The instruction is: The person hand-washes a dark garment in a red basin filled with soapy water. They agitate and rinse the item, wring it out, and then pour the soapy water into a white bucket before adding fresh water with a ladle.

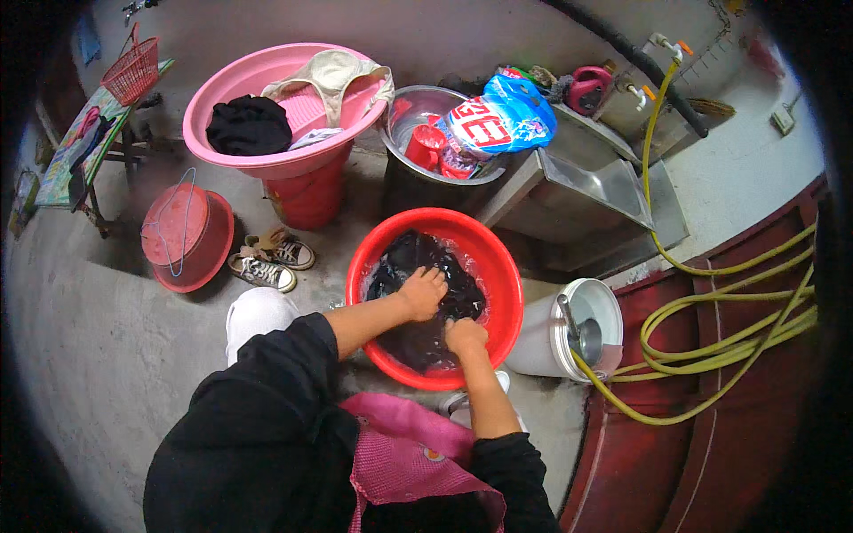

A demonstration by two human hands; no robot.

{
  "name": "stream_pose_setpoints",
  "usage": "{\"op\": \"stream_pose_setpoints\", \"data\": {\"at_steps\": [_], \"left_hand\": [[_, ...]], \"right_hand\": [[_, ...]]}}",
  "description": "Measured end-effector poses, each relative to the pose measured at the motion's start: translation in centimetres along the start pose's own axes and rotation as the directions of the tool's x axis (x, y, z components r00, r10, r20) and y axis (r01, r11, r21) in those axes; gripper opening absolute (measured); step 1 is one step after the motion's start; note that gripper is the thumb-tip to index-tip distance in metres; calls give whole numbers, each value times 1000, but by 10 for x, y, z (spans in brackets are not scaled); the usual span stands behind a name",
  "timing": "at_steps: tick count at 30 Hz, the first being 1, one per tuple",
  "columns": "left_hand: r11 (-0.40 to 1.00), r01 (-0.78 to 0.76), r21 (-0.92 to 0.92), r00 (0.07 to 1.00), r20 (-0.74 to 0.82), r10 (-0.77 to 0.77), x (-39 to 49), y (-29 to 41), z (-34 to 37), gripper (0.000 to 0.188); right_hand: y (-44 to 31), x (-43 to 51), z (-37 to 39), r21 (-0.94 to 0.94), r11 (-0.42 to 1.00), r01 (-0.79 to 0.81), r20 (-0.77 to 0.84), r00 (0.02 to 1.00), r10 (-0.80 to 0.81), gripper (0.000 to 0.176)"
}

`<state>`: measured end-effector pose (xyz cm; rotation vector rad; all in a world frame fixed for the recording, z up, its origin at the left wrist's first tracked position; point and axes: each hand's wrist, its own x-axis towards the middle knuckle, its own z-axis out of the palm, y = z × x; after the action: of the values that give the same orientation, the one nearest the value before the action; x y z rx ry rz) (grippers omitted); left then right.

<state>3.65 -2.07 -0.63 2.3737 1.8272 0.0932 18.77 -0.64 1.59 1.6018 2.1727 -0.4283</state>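
Note:
In front of me a red plastic basin (pixel 513 293) holds water and a soaked dark garment (pixel 400 256). My left hand (pixel 424 293) lies palm down on the wet cloth near the middle of the basin, its fingers a little apart. Closer to me and to the right, my right hand (pixel 466 335) is curled, with its fingertips closed on the cloth. Water with some froth shows around the fabric, and part of the garment is under it.
A white bucket (pixel 540 333) with a metal ladle and a yellow hose (pixel 666 400) stands right. Behind are a pink tub (pixel 200 126) of laundry, a metal pot (pixel 393 150) with a detergent bag (pixel 506 120), and a steel sink (pixel 593 183). Sneakers (pixel 266 270) sit left.

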Motion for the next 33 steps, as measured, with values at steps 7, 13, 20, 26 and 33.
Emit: {"op": "stream_pose_setpoints", "data": {"at_steps": [7, 13, 20, 26, 33], "left_hand": [[959, -199, -200, 971, 91, 220, 15, -6, 7, 47], [861, 197, -469, 946, -138, -292, 25, -47, -49, 40], [663, 504, -554, 862, 271, -429, 35, -83, -16, 71], [163, 515, -841, 825, 436, -360, 57, -97, 44, 78], [-322, 419, -849, 793, 515, -326, 60, -78, 2, 83]], "right_hand": [[0, -29, -34, 174, 981, 81, 393, 908, -145, 49], [51, 3, -45, 424, 895, 139, -265, 964, -25, 43], [42, 77, -8, 685, 719, 120, -234, 970, 61, 66], [29, 112, -9, 998, 56, -40, 47, 991, -123, 78], [13, 75, -59, 986, -70, -154, 149, 986, -74, 78]]}}
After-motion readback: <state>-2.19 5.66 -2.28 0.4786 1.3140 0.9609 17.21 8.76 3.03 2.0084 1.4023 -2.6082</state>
